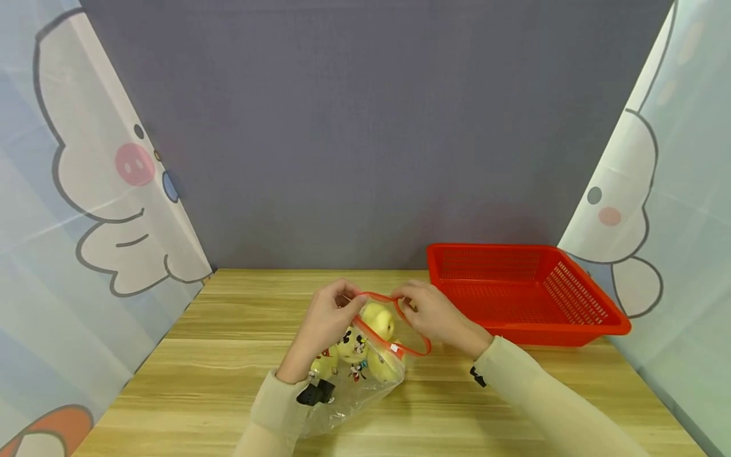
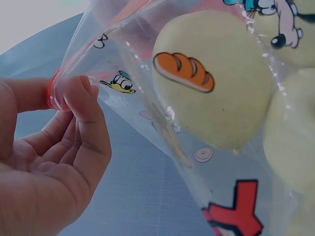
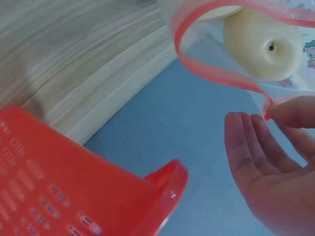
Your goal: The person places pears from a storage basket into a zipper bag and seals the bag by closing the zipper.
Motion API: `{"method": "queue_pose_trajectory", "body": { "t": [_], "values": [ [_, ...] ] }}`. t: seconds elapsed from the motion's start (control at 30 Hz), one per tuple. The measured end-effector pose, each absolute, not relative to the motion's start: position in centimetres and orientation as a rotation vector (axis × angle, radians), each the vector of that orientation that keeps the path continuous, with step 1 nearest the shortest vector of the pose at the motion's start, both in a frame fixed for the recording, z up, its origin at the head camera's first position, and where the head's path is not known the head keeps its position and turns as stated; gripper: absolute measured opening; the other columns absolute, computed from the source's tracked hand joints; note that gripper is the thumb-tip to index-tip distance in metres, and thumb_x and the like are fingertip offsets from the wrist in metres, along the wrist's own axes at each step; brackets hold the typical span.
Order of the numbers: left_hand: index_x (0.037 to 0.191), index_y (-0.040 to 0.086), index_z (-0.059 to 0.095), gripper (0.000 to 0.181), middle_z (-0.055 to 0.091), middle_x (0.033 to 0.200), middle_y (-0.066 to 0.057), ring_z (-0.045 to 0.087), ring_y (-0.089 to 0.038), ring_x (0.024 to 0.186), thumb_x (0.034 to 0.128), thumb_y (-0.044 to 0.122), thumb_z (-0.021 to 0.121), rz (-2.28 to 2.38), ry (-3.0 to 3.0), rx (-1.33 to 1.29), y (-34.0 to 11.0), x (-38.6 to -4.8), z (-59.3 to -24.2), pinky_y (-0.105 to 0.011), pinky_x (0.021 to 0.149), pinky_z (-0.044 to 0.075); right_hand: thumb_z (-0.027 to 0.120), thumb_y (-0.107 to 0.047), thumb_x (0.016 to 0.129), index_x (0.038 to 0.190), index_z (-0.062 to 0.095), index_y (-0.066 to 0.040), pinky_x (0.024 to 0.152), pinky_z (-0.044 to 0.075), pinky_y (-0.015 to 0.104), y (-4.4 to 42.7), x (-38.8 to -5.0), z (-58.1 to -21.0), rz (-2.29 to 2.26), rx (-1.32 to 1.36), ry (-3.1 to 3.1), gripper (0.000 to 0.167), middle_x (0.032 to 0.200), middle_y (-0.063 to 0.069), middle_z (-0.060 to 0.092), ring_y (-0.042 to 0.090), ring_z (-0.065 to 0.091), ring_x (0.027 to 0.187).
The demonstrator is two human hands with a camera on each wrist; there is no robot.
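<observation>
A clear plastic bag [image 1: 356, 397] with cartoon prints and a red rim lies on the table, its mouth held apart. Inside it are several pale yellow round fruits [image 1: 379, 319], also seen in the left wrist view as a fruit [image 2: 211, 108] behind the plastic. The left hand [image 1: 327, 320] pinches the red rim at one side between thumb and finger. On the opposite side the right hand [image 1: 434, 311] pinches the rim, and the right wrist view shows that hand [image 3: 275, 167] with its other fingers extended below the pinch.
A red perforated basket [image 1: 491, 324] stands at the right rear of the wooden table [image 1: 228, 355], beyond the right hand. A grey panel [image 1: 365, 139] rises behind the table, with cartoon-printed curtains on both sides.
</observation>
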State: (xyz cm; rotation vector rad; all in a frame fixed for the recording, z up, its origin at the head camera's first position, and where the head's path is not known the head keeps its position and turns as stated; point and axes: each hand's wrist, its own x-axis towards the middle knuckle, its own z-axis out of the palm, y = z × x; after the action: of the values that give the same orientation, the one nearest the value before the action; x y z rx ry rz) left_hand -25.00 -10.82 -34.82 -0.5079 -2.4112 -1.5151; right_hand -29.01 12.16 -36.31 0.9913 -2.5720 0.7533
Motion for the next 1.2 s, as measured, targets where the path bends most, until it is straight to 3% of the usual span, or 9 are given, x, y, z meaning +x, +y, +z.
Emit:
{"method": "queue_pose_trajectory", "body": {
  "t": [0.23,0.57,0.8,0.93,1.2],
  "values": [
    [0.095,0.010,0.072,0.004,0.067,0.084,0.000,0.061,-0.016,0.067,0.0963,0.014,0.071,-1.506,-2.413,-0.503,-10.7,-24.9,-34.8,-0.030,0.054,0.050,0.067,0.005,0.091,0.108,0.076,-0.009,0.081,0.057,0.033,12.1,-29.4,-36.7,0.790,1.067,-2.560,0.024,0.103,0.000,0.072,0.014,0.065,0.094],
    [0.096,0.011,0.072,0.004,0.068,0.086,0.001,0.062,-0.015,0.068,0.0969,0.015,0.071,-1.504,-2.404,-0.510,-10.8,-24.8,-35.0,-0.031,0.057,0.051,0.064,0.006,0.091,0.105,0.078,-0.005,0.069,0.055,0.022,12.1,-29.8,-37.0,0.841,1.066,-2.573,0.022,0.097,0.001,0.073,0.009,0.064,0.080],
    [0.103,0.010,0.071,0.010,0.068,0.090,0.001,0.063,-0.014,0.079,0.0987,0.018,0.069,-1.446,-2.397,-0.479,-10.7,-24.3,-35.1,-0.034,0.074,0.054,0.065,0.006,0.091,0.103,0.078,-0.003,0.070,0.057,0.024,12.2,-30.6,-37.1,0.876,1.034,-2.587,0.020,0.098,0.006,0.075,0.019,0.070,0.085],
    [0.109,0.006,0.068,0.014,0.067,0.093,0.000,0.062,-0.013,0.081,0.1000,0.017,0.067,-1.340,-2.345,-0.468,-10.7,-23.7,-35.1,-0.032,0.074,0.055,0.065,0.006,0.092,0.103,0.078,-0.003,0.069,0.056,0.025,12.3,-30.7,-37.1,0.901,1.030,-2.599,0.019,0.098,0.007,0.075,0.021,0.071,0.086],
    [0.096,0.000,0.067,0.012,0.066,0.087,-0.006,0.062,-0.018,0.075,0.0862,-0.003,0.072,-0.802,-1.999,-0.710,-10.3,-22.4,-35.0,-0.029,0.064,0.055,0.064,0.005,0.092,0.103,0.078,-0.003,0.069,0.056,0.026,12.5,-30.5,-37.0,0.908,1.004,-2.615,0.019,0.098,0.007,0.075,0.019,0.070,0.086]
  ]
}}
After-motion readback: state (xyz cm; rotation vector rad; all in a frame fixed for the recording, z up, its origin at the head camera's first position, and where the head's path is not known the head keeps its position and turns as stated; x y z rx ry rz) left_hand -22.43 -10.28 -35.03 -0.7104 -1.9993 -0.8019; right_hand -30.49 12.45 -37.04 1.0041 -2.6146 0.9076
